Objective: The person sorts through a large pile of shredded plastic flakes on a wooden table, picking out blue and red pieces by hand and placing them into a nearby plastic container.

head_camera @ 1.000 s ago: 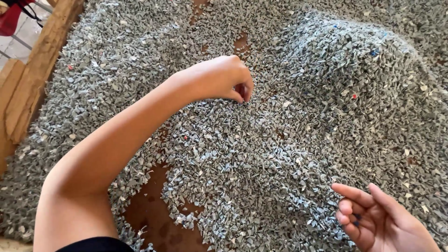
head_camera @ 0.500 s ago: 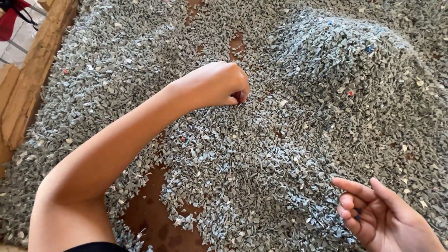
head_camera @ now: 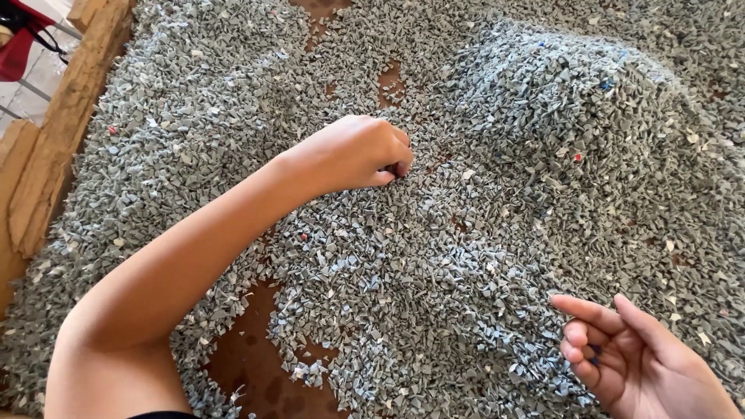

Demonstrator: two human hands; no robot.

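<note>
Grey plastic flakes, brown floor, wooden border

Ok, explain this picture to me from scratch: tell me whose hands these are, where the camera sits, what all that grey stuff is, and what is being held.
No machine here: a person works with bare hands, and the single camera sits on their head, looking down. The left hand reaches out, its fingers curled together and pinching into a thick spread of small grey-blue plastic flakes; what it grips is hidden. The right hand hovers palm up at the lower right, fingers loosely open, with something small and dark against them, too small to identify. The flakes rise into a heap, dotted with a few red, blue and white bits. Brown floor shows through gaps. A wooden border runs along the left.
</note>
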